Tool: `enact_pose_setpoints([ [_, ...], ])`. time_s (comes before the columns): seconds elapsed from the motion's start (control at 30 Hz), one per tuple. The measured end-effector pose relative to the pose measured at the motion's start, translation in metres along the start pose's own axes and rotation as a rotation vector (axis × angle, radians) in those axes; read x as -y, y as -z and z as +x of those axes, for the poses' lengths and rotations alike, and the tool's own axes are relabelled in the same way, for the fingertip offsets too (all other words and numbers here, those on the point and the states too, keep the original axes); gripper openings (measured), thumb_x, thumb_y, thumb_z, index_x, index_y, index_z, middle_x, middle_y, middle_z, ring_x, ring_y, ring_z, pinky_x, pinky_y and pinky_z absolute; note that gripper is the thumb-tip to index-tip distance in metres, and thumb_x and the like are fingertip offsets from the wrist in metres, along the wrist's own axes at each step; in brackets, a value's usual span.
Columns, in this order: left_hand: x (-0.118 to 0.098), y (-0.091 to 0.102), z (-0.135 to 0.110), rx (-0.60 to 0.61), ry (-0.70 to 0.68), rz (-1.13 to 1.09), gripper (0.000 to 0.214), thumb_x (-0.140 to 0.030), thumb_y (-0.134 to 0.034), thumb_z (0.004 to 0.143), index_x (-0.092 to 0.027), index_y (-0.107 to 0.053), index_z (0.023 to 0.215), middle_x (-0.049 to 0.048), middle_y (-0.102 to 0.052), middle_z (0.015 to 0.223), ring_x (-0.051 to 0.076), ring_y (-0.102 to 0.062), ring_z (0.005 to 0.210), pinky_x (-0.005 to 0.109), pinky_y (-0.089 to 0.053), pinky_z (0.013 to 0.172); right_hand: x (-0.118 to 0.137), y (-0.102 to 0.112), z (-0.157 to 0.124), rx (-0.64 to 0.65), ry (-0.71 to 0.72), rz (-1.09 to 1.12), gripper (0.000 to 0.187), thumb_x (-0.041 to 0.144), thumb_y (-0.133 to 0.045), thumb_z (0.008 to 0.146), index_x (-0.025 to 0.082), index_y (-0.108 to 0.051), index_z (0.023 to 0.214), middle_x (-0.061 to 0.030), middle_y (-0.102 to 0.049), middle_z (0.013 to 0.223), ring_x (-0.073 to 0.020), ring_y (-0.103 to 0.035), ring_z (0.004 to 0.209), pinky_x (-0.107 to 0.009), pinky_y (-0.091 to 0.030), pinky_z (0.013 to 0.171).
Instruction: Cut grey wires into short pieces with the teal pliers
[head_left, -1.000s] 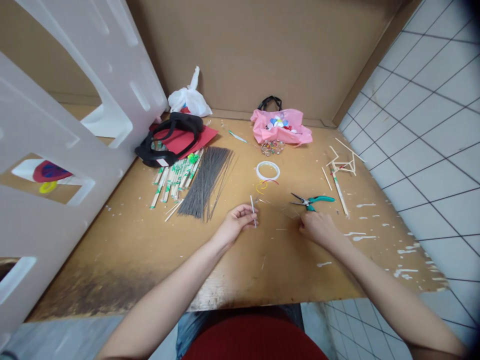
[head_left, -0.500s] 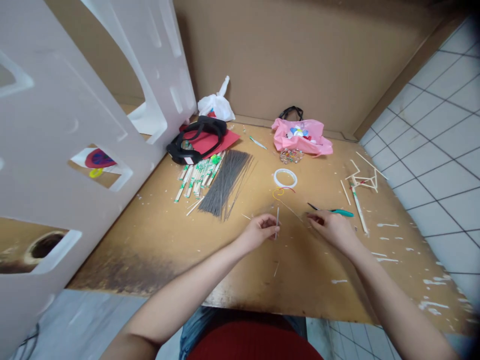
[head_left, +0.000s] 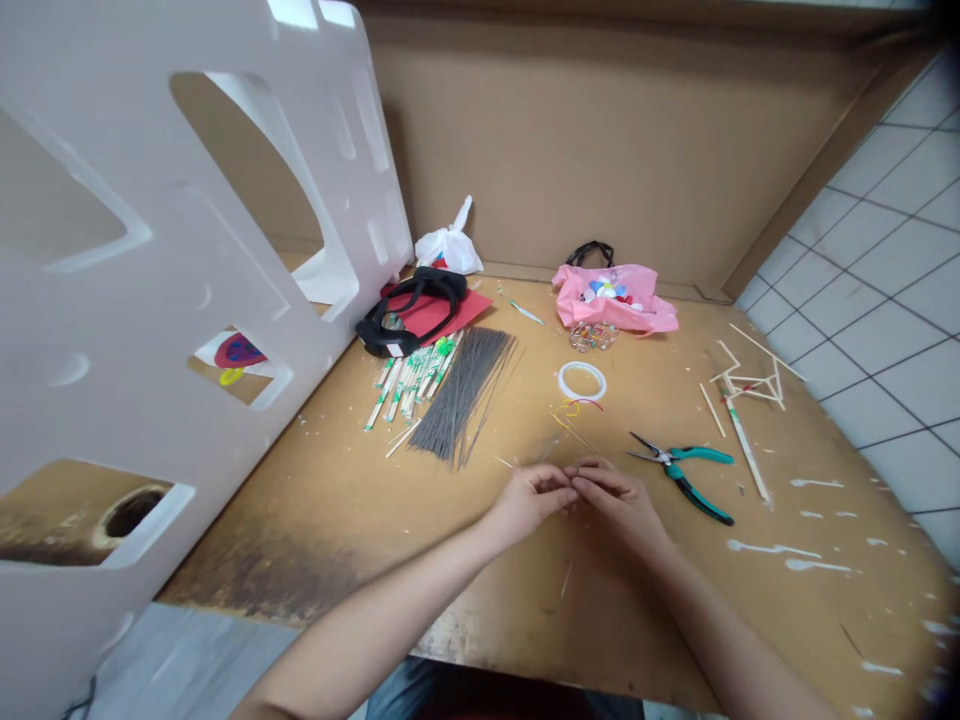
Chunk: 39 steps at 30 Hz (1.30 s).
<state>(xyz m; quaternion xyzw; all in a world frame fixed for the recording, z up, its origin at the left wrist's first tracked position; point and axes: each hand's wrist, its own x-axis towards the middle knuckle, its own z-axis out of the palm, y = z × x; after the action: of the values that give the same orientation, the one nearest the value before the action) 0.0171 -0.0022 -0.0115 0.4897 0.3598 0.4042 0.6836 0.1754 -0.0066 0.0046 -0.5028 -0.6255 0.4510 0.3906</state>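
Observation:
My left hand and my right hand meet at the middle of the wooden workbench, their fingertips curled together. Anything pinched between them is hidden by the fingers. Right of my right hand lie teal-handled needle-nose pliers, not touched. Beyond my fingers are thin yellow and red wires and a white coil of tape or wire. A thin transparent strand lies near my fingertips.
Left stand a bundle of dark metal rods and wrapped chopsticks. Behind are a black bag, red paper, pink bag, and white plastic bag. A stick frame sits right; a white partition looms left.
My hands have come together at the centre. The thin white stick in my left hand no longer shows. My right hand has moved off the pliers, and the view has shifted.

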Motion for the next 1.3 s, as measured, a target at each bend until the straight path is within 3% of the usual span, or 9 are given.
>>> enact_pose_setpoints([
  [0.13,-0.016,0.018,0.002,-0.026,-0.088,0.37,0.021,-0.037,-0.065,0.071,-0.016,-0.068,0.074,0.0045,-0.066,0.074,0.015,-0.057,0.068,0.026,-0.042,0.067,-0.001,0.007,0.0,-0.12,-0.08,-0.037,0.024,0.045,-0.062,0.073,0.022,-0.07,0.078,-0.005,-0.065,0.081,-0.0207,-0.059,0.082,-0.034,-0.048,0.076],
  [0.2,-0.033,0.037,0.003,-0.174,-0.176,0.529,0.017,-0.033,-0.061,0.075,-0.018,-0.069,0.077,0.0057,-0.068,0.082,0.017,-0.059,0.077,0.027,-0.042,0.075,-0.001,0.012,0.002,-0.224,-0.15,-0.028,0.029,0.047,-0.06,0.074,0.021,-0.068,0.081,-0.0036,-0.064,0.071,-0.0189,-0.058,0.069,-0.033,-0.048,0.067],
  [0.3,-0.06,0.066,0.004,-0.343,-0.127,0.718,0.02,-0.03,-0.053,0.079,-0.017,-0.067,0.082,0.0051,-0.067,0.072,0.016,-0.058,0.066,0.026,-0.043,0.066,0.0,0.02,0.005,-0.345,-0.127,0.041,0.03,0.046,-0.057,0.076,0.019,-0.065,0.085,-0.0017,-0.059,0.064,-0.016,-0.054,0.06,-0.031,-0.047,0.061],
  [0.47,-0.081,0.082,0.009,-0.235,-0.036,1.329,0.019,-0.019,-0.05,0.077,-0.019,-0.069,0.081,0.0087,-0.069,0.082,0.02,-0.061,0.076,0.027,-0.041,0.07,0.005,0.022,0.006,-0.367,-0.09,0.107,0.027,0.044,-0.058,0.075,0.019,-0.063,0.083,0.0001,-0.057,0.06,-0.0141,-0.053,0.056,-0.03,-0.047,0.059],
  [0.73,-0.06,0.015,0.039,-0.125,0.067,1.566,0.042,-0.053,-0.054,0.073,-0.015,-0.068,0.083,0.0165,-0.067,0.087,0.027,-0.063,0.079,0.03,-0.043,0.066,0.001,0.017,0.006,-0.361,-0.04,0.153,0.026,0.041,-0.06,0.073,0.017,-0.063,0.083,0.0,-0.058,0.06,-0.0134,-0.052,0.056,-0.029,-0.046,0.058],
  [0.83,-0.057,0.002,0.042,-0.102,0.09,1.651,0.046,-0.052,-0.054,0.072,-0.013,-0.065,0.094,0.0188,-0.066,0.096,0.029,-0.063,0.086,0.031,-0.045,0.069,0.0,0.017,0.006,-0.357,-0.021,0.188,0.027,0.042,-0.061,0.072,0.017,-0.064,0.082,-0.0002,-0.058,0.06,-0.0134,-0.053,0.056,-0.029,-0.046,0.057],
  [1.03,-0.069,0.048,0.038,-0.235,0.201,1.771,0.032,-0.021,-0.041,0.08,-0.012,-0.065,0.099,0.0183,-0.067,0.098,0.028,-0.063,0.094,0.034,-0.047,0.076,-0.008,0.016,0.012,-0.3,-0.065,0.295,0.033,0.046,-0.063,0.067,0.016,-0.063,0.08,-0.0019,-0.061,0.062,-0.0133,-0.057,0.054,-0.027,-0.047,0.052],
  [1.13,-0.069,0.068,0.035,-0.287,0.31,1.798,0.031,-0.021,-0.047,0.076,-0.01,-0.066,0.097,0.0219,-0.066,0.099,0.031,-0.062,0.095,0.036,-0.048,0.078,-0.012,0.014,0.014,-0.291,-0.07,0.283,0.037,0.049,-0.064,0.065,0.015,-0.063,0.08,-0.0019,-0.062,0.06,-0.0127,-0.057,0.052,-0.027,-0.047,0.051],
  [1.3,-0.06,0.075,0.034,-0.302,0.416,1.783,0.035,-0.022,-0.053,0.072,-0.009,-0.066,0.102,0.0223,-0.066,0.102,0.031,-0.063,0.097,0.035,-0.05,0.077,-0.016,0.011,0.013,-0.291,-0.068,0.225,0.037,0.048,-0.068,0.062,0.014,-0.065,0.077,-0.0015,-0.061,0.056,-0.0128,-0.057,0.051,-0.025,-0.046,0.05],
])
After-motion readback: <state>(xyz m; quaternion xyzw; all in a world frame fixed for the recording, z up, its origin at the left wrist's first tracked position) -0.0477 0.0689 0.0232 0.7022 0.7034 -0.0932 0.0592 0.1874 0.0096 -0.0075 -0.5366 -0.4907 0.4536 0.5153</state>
